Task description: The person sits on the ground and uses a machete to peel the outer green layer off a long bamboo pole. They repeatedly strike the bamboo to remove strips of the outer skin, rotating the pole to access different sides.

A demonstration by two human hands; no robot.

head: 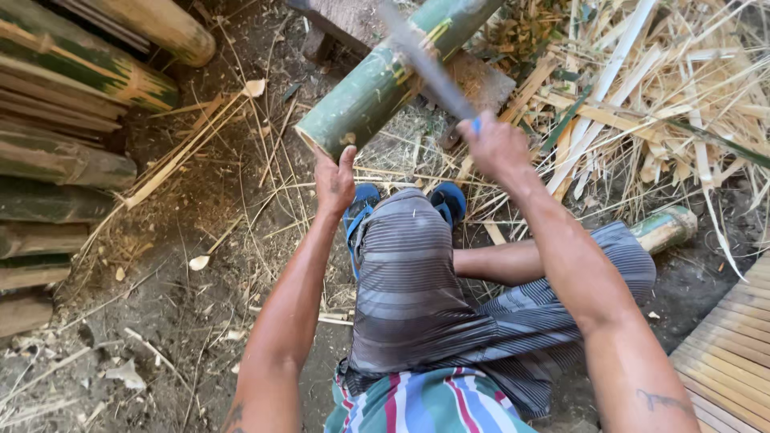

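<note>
A thick green bamboo pole (377, 80) lies slanted over a wooden block (481, 80), its cut end pointing at me. My left hand (334, 180) grips the underside of that cut end. My right hand (495, 144) is closed on the blue handle of a long blade (429, 64), which is blurred and raised across the pole's upper side. My knees in striped grey cloth and blue sandals (445, 200) sit just below the pole.
Stacked bamboo poles (56, 104) lie at the left. A heap of pale bamboo strips and shavings (666, 88) fills the upper right. A short bamboo offcut (664, 228) rests by my right knee. Slatted bamboo flooring (734, 361) is at the lower right. Bare dirt with scattered splinters lies at the lower left.
</note>
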